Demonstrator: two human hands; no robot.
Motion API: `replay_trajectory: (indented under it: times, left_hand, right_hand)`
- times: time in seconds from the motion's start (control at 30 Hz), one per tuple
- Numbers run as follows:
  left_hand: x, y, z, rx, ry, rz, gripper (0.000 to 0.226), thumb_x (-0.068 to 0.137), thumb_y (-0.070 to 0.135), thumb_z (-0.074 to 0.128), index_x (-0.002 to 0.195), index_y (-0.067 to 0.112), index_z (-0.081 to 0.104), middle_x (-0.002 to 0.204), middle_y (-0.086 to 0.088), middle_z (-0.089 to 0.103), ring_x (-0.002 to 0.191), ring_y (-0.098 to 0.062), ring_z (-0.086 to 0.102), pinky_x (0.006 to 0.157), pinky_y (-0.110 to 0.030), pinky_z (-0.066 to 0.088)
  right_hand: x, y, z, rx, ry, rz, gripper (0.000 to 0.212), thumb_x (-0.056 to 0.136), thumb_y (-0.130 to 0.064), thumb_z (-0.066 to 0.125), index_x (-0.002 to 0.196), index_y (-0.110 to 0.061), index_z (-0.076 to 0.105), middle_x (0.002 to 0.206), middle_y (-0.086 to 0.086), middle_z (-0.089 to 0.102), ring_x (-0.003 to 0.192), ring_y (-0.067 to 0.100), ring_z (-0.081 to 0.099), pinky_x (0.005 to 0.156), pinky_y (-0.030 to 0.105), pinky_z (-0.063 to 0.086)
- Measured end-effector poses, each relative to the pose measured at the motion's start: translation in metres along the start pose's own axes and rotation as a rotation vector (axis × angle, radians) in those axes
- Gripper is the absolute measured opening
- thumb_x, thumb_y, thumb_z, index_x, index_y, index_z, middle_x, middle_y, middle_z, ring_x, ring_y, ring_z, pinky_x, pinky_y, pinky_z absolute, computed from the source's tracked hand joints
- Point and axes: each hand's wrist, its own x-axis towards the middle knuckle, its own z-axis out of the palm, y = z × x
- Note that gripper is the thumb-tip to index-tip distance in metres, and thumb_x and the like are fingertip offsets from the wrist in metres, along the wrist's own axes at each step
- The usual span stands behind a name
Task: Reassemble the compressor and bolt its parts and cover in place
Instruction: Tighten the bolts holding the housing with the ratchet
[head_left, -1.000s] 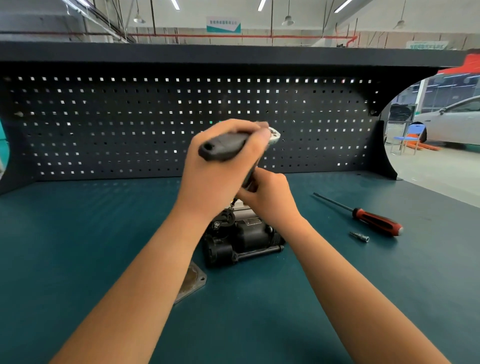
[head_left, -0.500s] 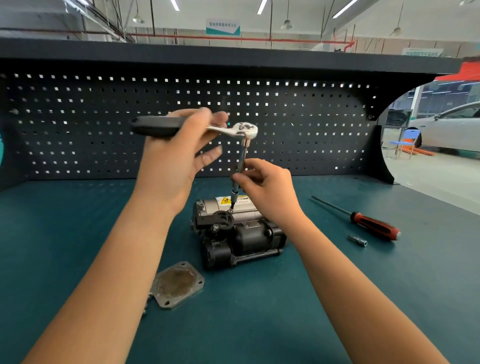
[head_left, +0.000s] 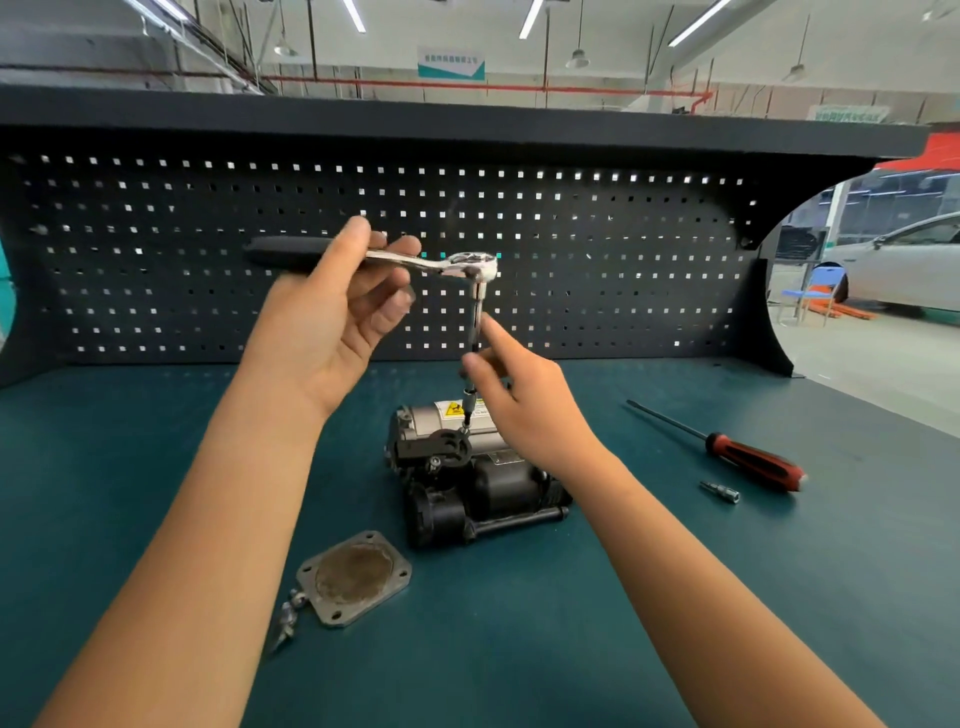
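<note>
Left hand (head_left: 332, 317) grips chrome black-handled ratchet (head_left: 441, 262), right hand (head_left: 524, 410) pinches its vertical extension (head_left: 477, 317), tip down on black-grey compressor (head_left: 467, 473)

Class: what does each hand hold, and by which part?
The left hand holds the ratchet wrench by its black handle. The right hand pinches the wrench's extension bar low on its shaft, above the compressor.

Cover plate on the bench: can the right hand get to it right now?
Probably yes: the cover plate lies uncovered on the near side of the compressor. But the right hand pinches the extension bar under the ratchet and would have to let go first.
</note>
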Motion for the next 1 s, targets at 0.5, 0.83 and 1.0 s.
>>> replay_trajectory:
  times: [0.5, 0.83, 1.0]
  left_hand:
    - [-0.043, 0.033, 0.014, 1.138, -0.407, 0.629, 0.026, 0.066, 0.053, 0.062, 0.088, 0.04, 0.07, 0.089, 0.027, 0.068, 0.08, 0.001, 0.066, 0.071, -0.015, 0.052]
    - [0.002, 0.006, -0.012, 0.141, 0.106, 0.104, 0.022, 0.099, 0.028, 0.044, 0.097, 0.012, 0.06, 0.093, 0.001, 0.069, 0.062, -0.006, 0.065, 0.054, -0.016, 0.052]
    - [0.007, 0.008, -0.014, -0.147, 0.167, 0.063, 0.023, 0.101, 0.023, 0.041, 0.091, 0.009, 0.056, 0.086, -0.002, 0.074, 0.059, -0.006, 0.065, 0.051, -0.015, 0.049]
  right_hand:
    - [0.005, 0.002, 0.008, -0.066, 0.301, 0.082, 0.031, 0.087, -0.021, 0.065, 0.062, -0.006, 0.054, 0.051, 0.0, 0.046, 0.052, 0.022, 0.038, 0.052, 0.029, 0.022]
    - [0.002, 0.007, -0.001, 0.185, -0.06, 0.141, 0.03, 0.097, -0.016, 0.049, 0.126, -0.014, 0.055, 0.094, -0.003, 0.069, 0.067, 0.004, 0.061, 0.059, 0.013, 0.042]
    - [0.001, 0.007, 0.003, 0.035, 0.007, -0.002, 0.02, 0.093, -0.01, 0.055, 0.086, 0.004, 0.066, 0.057, 0.01, 0.053, 0.044, 0.008, 0.036, 0.049, 0.02, 0.027]
